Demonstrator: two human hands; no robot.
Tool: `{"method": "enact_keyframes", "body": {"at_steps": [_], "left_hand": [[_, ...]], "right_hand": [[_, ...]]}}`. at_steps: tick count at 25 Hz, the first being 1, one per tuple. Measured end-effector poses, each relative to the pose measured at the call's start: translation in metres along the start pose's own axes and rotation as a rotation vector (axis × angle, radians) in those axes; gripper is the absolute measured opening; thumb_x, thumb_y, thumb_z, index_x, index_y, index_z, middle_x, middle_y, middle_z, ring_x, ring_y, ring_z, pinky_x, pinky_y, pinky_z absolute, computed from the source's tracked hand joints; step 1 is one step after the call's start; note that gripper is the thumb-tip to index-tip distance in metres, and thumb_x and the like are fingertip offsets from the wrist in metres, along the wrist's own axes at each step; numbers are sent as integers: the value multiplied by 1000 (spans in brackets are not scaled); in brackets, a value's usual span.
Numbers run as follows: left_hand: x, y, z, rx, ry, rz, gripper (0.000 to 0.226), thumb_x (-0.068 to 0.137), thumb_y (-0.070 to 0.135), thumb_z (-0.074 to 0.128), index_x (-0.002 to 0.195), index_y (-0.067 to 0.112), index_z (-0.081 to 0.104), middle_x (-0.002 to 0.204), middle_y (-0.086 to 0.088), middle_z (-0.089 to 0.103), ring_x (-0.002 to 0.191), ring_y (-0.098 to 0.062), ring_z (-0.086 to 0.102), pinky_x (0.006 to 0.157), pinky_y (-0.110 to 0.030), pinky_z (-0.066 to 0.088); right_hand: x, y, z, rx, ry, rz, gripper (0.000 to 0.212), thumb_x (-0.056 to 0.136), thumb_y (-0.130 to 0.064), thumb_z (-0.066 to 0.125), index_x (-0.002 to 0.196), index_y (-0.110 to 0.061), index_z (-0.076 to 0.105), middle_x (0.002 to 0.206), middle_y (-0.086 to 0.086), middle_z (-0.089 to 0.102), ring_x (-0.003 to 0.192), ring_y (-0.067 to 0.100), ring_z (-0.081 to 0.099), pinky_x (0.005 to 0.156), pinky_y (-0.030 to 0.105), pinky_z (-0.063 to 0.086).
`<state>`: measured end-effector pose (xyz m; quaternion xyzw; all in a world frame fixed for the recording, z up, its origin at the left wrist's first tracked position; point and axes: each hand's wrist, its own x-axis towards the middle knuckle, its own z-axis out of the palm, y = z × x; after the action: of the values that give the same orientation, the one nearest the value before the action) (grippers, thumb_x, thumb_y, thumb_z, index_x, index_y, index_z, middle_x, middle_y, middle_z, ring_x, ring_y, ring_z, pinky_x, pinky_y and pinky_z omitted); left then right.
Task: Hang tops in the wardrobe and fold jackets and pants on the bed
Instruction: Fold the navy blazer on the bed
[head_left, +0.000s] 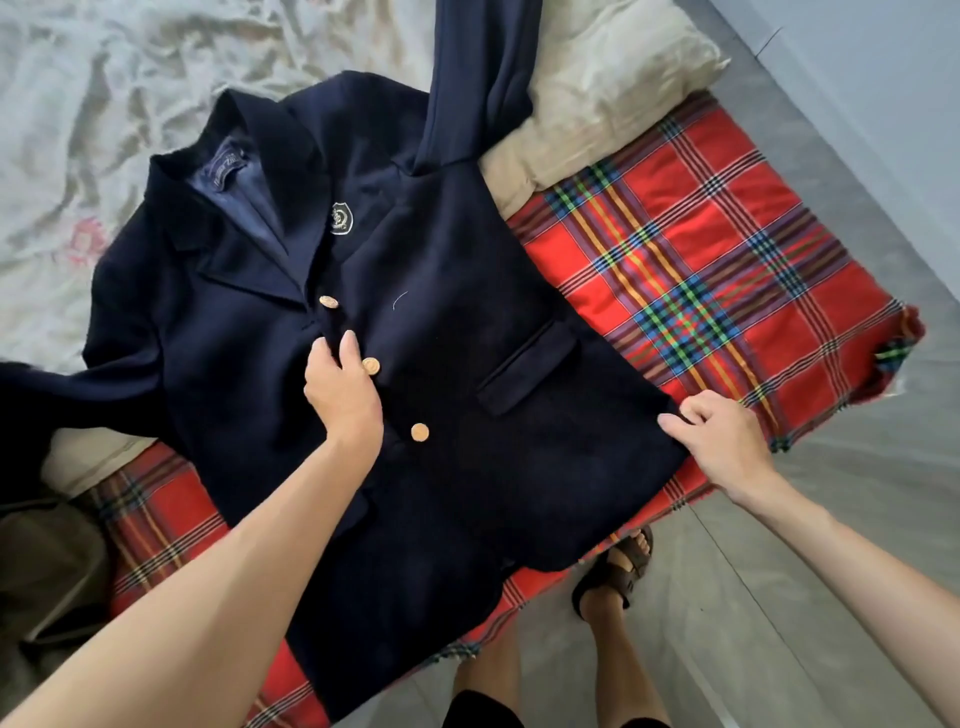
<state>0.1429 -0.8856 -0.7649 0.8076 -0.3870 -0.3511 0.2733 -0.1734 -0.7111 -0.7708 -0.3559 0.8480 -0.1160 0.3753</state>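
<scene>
A navy blazer (447, 332) with gold buttons and a chest crest lies face up and spread out on the bed, collar toward the far left. One sleeve runs up past the top edge, the other goes off to the left. My left hand (340, 387) rests flat on the blazer's front beside the middle button, fingers straight. At the blazer's lower right hem corner, my right hand (719, 439) pinches the fabric edge between thumb and fingers.
A red tartan blanket (691, 270) covers the near corner of the bed. A beige pillow (608, 93) lies at the far right and a crumpled pale sheet (104, 93) at the far left. Grey tiled floor (831, 571) and my sandalled foot (618, 571) are at the bed's edge.
</scene>
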Motion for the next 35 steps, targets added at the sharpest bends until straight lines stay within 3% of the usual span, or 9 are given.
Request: {"method": "enact_keyframes", "body": {"at_steps": [3, 6, 10, 12, 16, 21, 27, 32, 35], "left_hand": [[2, -17, -7, -16, -114, -97, 27, 99, 25, 52, 74, 14, 49, 70, 4, 50, 71, -18, 47, 69, -31, 40], [18, -7, -9, -201, -265, -283, 8, 96, 30, 60, 97, 22, 57, 87, 5, 57, 77, -17, 52, 68, -28, 50], [57, 16, -10, -266, -171, -270, 28, 95, 38, 58, 74, 20, 63, 77, 3, 59, 70, -18, 54, 68, -34, 52], [69, 16, -11, -174, -90, -211, 32, 96, 32, 56, 68, 17, 61, 71, -1, 55, 67, -20, 54, 65, -36, 54], [64, 12, -17, 163, -14, 25, 12, 94, 17, 54, 104, 15, 60, 97, 4, 61, 92, -22, 61, 82, -33, 47], [82, 25, 3, 598, 67, 651, 62, 99, 37, 49, 151, 7, 31, 155, -17, 27, 144, -31, 28, 119, -42, 24], [133, -18, 49, 976, -26, 602, 79, 98, 62, 22, 158, 13, 8, 165, -14, 6, 153, -29, 5, 123, -47, 11], [140, -26, 60, 962, 37, 645, 79, 96, 60, 28, 157, 14, 7, 165, -14, 9, 153, -30, 8, 123, -48, 13], [146, -31, 59, 943, 50, 633, 79, 95, 57, 33, 157, 13, 11, 165, -14, 11, 153, -30, 10, 123, -47, 12]], "right_hand": [[3, -3, -10, -120, 93, -18, 33, 82, -8, 70, 64, -16, 43, 68, 0, 48, 62, 21, 47, 58, 34, 33], [14, -43, 2, -247, 99, -209, 33, 83, -14, 68, 114, -21, 58, 121, 3, 49, 106, 24, 54, 84, 37, 47], [44, -136, 49, -518, 105, -989, 52, 94, -33, 50, 146, -30, 46, 159, 6, 31, 146, 28, 27, 119, 45, 24], [68, -154, 74, -780, -61, -988, 60, 99, -46, 38, 155, -32, 22, 165, 5, 16, 152, 26, 12, 123, 46, 11], [87, -155, 89, -766, -123, -825, 63, 90, -39, 66, 147, -24, 45, 153, 12, 39, 142, 34, 35, 115, 48, 30], [120, -246, 87, -544, 86, -1191, 49, 93, -29, 56, 138, -11, 52, 147, 13, 44, 137, 31, 39, 118, 46, 28], [255, -383, 104, -771, 56, -955, 70, 98, -54, 44, 156, -24, 19, 158, 17, 24, 139, 40, 30, 115, 49, 25], [302, -422, 86, -222, -68, -876, 45, 92, -49, 62, 120, -15, 52, 103, 2, 63, 97, 24, 61, 78, 35, 45], [307, -427, 101, -665, 20, -979, 48, 96, -47, 53, 132, -16, 45, 111, 14, 63, 103, 35, 59, 81, 43, 41]]}}
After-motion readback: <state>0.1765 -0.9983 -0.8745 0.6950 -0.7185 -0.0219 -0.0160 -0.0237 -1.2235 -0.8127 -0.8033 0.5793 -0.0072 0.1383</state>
